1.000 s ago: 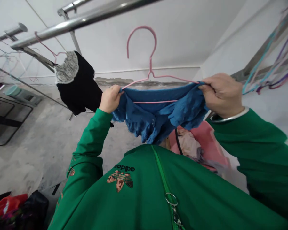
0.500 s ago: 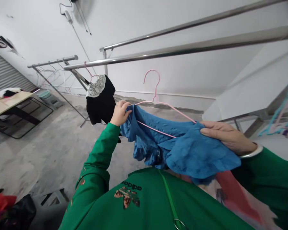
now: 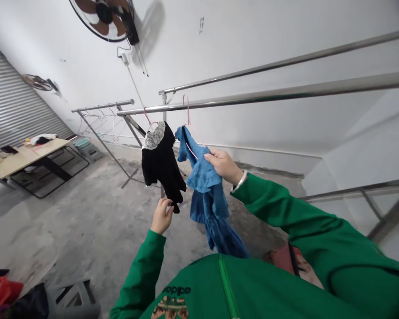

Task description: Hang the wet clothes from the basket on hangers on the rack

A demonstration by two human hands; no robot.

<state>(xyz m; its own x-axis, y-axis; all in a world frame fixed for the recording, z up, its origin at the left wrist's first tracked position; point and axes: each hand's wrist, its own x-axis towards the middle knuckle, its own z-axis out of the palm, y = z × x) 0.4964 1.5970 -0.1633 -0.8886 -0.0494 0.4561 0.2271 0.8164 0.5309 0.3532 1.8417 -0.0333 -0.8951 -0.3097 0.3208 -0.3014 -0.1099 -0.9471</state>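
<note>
A blue garment (image 3: 204, 175) with ruffled shoulders and a long lower part hangs on a pink hanger (image 3: 188, 110), whose hook is at the front metal rail (image 3: 252, 95). My right hand (image 3: 224, 165) is closed on the garment's near shoulder. My left hand (image 3: 162, 215) is lower and to the left, loosely curled with thumb and fingers apart, close to the hem of a black garment (image 3: 161, 161). That black piece has a white lace collar and hangs from the same rail on another pink hanger (image 3: 146, 116).
A second rail (image 3: 286, 62) runs behind. Further left stands another rack (image 3: 103, 106) with several hangers. A table (image 3: 46, 150) and a grey stool (image 3: 88, 150) with a green basin (image 3: 82, 142) are beyond. Another grey stool (image 3: 73, 301) and a red bag (image 3: 5, 288) sit lower left.
The blue garment has gone from in front of my chest up to the rail, beside the black one. My left hand has let go of it and dropped; my right hand still grips its shoulder.
</note>
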